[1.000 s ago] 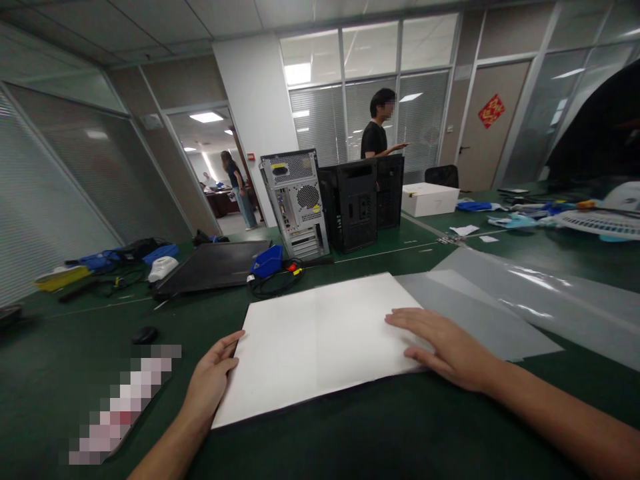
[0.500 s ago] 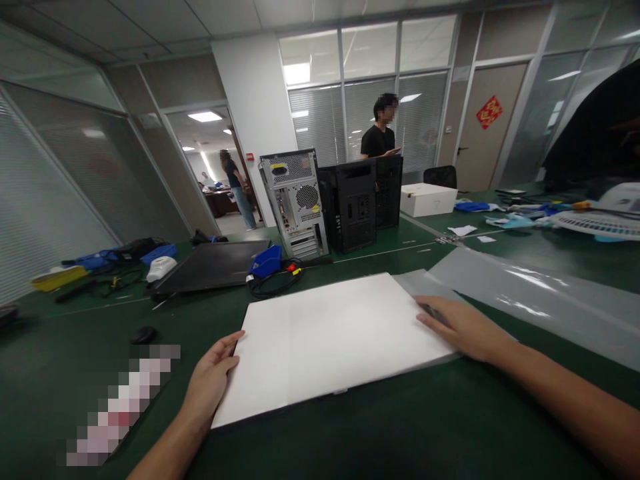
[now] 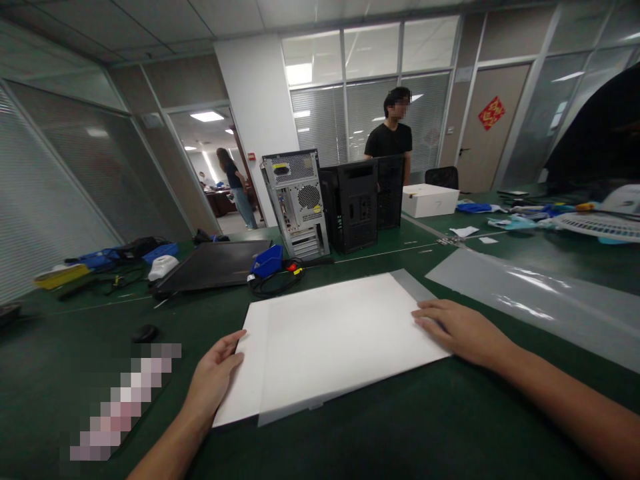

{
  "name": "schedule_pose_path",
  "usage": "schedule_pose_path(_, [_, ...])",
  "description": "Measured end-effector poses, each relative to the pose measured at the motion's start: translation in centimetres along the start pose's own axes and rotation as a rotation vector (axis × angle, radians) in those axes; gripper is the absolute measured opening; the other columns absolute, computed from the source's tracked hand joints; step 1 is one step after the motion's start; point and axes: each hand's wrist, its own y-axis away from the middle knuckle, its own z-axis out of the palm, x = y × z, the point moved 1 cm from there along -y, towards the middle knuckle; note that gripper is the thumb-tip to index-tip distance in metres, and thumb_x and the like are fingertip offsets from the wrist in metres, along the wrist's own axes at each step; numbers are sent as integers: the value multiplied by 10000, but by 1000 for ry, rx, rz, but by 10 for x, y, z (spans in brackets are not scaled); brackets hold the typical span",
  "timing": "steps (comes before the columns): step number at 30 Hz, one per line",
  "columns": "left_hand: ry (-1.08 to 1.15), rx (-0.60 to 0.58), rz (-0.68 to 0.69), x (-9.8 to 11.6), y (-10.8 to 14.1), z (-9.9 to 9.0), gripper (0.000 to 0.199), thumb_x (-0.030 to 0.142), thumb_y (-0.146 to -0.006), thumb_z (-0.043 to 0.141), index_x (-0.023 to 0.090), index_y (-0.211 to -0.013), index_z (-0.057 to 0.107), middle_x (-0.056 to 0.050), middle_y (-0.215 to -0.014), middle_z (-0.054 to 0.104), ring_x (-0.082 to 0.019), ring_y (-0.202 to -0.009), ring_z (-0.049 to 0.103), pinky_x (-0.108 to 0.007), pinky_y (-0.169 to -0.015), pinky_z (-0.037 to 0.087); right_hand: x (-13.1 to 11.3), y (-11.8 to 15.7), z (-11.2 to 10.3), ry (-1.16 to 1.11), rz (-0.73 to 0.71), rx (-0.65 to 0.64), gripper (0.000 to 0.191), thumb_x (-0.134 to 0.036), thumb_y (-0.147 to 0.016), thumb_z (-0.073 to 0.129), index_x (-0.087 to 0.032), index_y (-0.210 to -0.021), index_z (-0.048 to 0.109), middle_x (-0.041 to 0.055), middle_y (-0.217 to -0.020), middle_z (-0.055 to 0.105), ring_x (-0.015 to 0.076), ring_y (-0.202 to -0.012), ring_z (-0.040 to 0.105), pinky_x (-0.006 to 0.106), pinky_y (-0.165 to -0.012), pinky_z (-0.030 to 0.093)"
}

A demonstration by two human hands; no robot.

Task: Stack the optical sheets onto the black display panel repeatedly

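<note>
Left hand (image 3: 211, 373): fingers grasp the left edge of the white board (image 3: 243, 393), thumb on top. Right hand (image 3: 460, 332): fingers touch the clear film (image 3: 417, 287) at the board's right end; grip cannot be told. Film covers most of the board, over the green tabletop (image 3: 380, 427). Beyond: white box (image 3: 425, 202) reads "7"; red sign (image 3: 493, 113), characters not clearly legible.

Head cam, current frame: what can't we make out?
All in head view:
Left hand: some fingers, hidden by the hand and white sheet.
Right hand: palm, hidden by the hand's back.
Loose clear sheet: right end, cut off by frame edge.
Lower-left strip: detail, pixelated.
</note>
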Motion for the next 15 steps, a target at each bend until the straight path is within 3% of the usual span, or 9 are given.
schedule_pose_path(8, [-21,-38,-7,-5,-3,-1,522,286,-597,754,182,-1092,624,-134,-1304,603,-263,-1106,614,-314,-806,526,-29,2,3,55,-85,6,491,-576,-921,307,-328,-1263,557,27,-1294,546,252,-1188,485,493,-989,375])
schedule_pose_path(15, [-4,-97,14,-8,-3,-1,582,289,-604,776,188,-1145,585,-152,-1338,568,-280,-1127,602,-329,-775,549,-35,5,4,-13,-182,-32,512,-576,-917,320,-336,-1343,473,41,-1394,449,279,-1269,406,530,-1024,314])
